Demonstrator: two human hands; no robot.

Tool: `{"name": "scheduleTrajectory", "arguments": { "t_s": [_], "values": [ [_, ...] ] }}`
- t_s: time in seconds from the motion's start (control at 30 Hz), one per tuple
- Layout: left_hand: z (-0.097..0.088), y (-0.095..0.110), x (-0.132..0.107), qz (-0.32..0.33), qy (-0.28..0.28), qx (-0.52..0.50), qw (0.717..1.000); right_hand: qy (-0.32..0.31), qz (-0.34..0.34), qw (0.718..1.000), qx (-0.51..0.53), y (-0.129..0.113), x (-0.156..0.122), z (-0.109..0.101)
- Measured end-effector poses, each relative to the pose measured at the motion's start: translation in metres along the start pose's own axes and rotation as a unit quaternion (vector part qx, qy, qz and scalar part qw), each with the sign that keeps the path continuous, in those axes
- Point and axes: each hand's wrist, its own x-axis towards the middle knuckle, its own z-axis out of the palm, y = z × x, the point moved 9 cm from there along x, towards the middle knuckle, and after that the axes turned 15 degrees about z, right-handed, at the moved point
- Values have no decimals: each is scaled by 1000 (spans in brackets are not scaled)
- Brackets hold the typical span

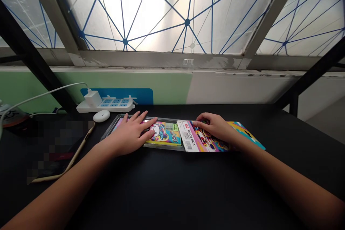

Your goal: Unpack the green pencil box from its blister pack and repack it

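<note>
A colourful pencil box [164, 133] in a clear plastic case lies on the black desk [172, 187]. My left hand [132, 133] rests flat on its left part, fingers spread and stretched out. A printed card sleeve [192, 140] marked "PENCIL BOX" with a barcode sticks out to the right of the box, partly slid off it. My right hand [215, 127] lies on top of that sleeve, fingers curved down and pressing on it.
A white power strip [107, 105] with a charger plugged in sits by the back wall, a white cable running left. A small white oval case [101, 115] lies beside it. A phone-like flat object [67, 151] lies at the left. Windows rise behind.
</note>
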Motion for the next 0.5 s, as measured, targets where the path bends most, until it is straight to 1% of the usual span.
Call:
{"name": "scheduleTrajectory", "arguments": {
  "t_s": [0.1, 0.2, 0.4, 0.5],
  "values": [
    [-1, 1, 0, -4, -10, 3, 1000, -14, 16, 1000, 0, 7, 2, -5],
    [-2, 2, 0, -2, -7, 4, 1000, -16, 23, 1000, -3, 12, 3, -10],
    [-1, 1, 0, 4, 6, 5, 1000, 7, 34, 999, -6, 22, 5, -24],
    [-1, 1, 0, 6, 10, 3, 1000, 32, 35, 999, -10, 20, 2, -32]
  ]
}}
